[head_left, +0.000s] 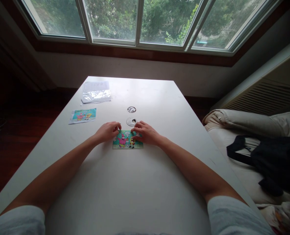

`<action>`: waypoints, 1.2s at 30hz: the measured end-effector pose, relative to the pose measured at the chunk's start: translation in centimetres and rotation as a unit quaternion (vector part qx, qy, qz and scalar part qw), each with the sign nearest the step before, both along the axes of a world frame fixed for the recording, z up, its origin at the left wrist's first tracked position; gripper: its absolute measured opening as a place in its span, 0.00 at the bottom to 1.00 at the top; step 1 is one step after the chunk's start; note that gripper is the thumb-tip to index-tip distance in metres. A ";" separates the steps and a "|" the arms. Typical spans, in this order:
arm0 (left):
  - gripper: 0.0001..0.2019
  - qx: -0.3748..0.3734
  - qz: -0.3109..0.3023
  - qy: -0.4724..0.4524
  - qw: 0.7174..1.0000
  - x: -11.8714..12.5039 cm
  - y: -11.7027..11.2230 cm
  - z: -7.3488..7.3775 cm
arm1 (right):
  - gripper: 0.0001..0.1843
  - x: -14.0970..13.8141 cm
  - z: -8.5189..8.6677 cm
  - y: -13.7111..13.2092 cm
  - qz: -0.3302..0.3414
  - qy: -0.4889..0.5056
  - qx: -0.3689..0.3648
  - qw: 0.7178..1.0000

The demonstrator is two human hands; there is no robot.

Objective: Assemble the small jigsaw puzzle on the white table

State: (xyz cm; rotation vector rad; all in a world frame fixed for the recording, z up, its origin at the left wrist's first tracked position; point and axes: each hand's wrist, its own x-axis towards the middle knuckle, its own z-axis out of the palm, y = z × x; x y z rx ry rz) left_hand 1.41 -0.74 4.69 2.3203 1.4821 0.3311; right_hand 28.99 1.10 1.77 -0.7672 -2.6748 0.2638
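A small jigsaw puzzle [127, 143] with a pink starfish and a yellow cartoon figure on a green-blue ground lies flat on the white table [125, 182]. My left hand [108, 131] is closed at its upper left corner, with thumb and fingers bent together against the edge. Over the upper right part, my right hand [147, 133] grips with curled fingers and covers some of the picture. Whether a loose piece is between the fingers of either hand is too small to tell. Just beyond the puzzle is a round grommet cover [131, 121].
A paper sheet [83, 115] with a similar cartoon picture lies to the left. Behind it rests a stack of papers with a shiny plastic bag [96, 94]. A round cable hole [131, 109] opens in the tabletop. On the right, a black bag [277, 160] lies on a pale sofa [220, 127].
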 end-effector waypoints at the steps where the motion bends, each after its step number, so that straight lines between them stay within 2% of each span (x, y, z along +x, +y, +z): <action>1: 0.12 0.005 0.005 0.002 1.000 0.2 0.1 -0.3 | 0.15 0.1 -0.1 0.1 -0.003 0.007 0.002 1.000; 9: 0.08 0.034 0.041 -0.034 0.998 1.6 0.4 -1.3 | 0.10 1.2 -0.7 0.3 -0.015 0.025 0.031 0.999; 21: 0.08 0.022 0.049 -0.073 0.996 2.6 1.4 -0.9 | 0.07 1.5 -0.6 0.4 -0.056 0.045 0.002 0.997; 31: 0.07 0.038 0.057 -0.056 0.996 5.9 2.5 -1.5 | 0.06 3.8 -0.9 1.1 -0.098 0.050 -0.016 0.994; 36: 0.07 0.088 0.053 -0.067 0.992 7.3 2.6 -2.2 | 0.06 3.9 -1.0 1.1 -0.105 0.055 -0.021 0.993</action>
